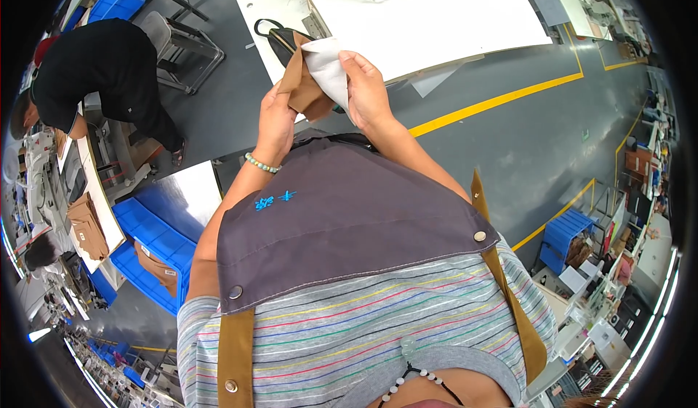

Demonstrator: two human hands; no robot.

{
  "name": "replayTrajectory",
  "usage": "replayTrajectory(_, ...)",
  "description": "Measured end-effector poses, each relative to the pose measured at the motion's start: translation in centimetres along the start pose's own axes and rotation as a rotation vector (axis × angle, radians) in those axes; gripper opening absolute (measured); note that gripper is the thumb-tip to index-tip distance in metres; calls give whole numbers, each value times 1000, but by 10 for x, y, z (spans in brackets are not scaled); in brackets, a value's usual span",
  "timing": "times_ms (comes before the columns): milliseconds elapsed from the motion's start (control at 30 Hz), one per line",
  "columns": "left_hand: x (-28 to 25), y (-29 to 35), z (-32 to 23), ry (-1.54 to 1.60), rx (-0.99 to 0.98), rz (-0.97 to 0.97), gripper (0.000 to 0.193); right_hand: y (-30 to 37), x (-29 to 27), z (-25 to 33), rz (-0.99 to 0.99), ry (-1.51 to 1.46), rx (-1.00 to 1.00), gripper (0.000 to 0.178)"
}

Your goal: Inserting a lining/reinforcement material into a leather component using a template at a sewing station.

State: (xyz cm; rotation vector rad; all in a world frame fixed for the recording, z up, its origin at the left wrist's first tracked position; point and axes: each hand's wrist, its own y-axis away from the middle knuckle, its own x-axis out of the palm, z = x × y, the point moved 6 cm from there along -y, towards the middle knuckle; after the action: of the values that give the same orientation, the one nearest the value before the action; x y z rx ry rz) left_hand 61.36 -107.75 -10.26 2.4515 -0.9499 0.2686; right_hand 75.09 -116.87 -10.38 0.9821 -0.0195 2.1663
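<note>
In front of my apron, both hands hold up a folded piece of brown material (308,97) with a white layer (331,73) spread beside it. My left hand (276,123), with a beaded bracelet at the wrist, is closed on the brown side. My right hand (367,95) pinches the edge of the white layer between thumb and fingers. Whether brown and white are one piece I cannot tell. Just beyond, a black item with a loop handle, like a small bag (280,43), lies at the table's edge, partly hidden by the brown material.
A white worktable (429,15) stretches ahead and right. At left a person in black (102,66) bends over another table, near a grey chair (163,41). Blue crates (149,241) with brown pieces stand at my lower left; another blue crate (563,237) is at right.
</note>
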Motion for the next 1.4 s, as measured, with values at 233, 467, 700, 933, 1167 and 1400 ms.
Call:
replayTrajectory(233,-8,0,6,158,-88,4,38,-5,-13,-8,-68,-70,81,23)
replayTrajectory(467,-5,5,4,191,-61,26,37,-7,-24,-18,-105,-100,136,24)
replayTrajectory(700,-9,7,7,211,-63,1,36,3,-18,-13,-190,-170,124,21)
replayTrajectory(933,-12,10,4,216,-54,-42,46,7,-10,0,14,-85,79,21)
replayTrajectory(1167,4,16,-2,205,-82,50,53,18,9,4,132,-40,42,34)
replayTrajectory(1400,9,15,2,277,-100,110,56,38,52,8,508,34,-43,48)
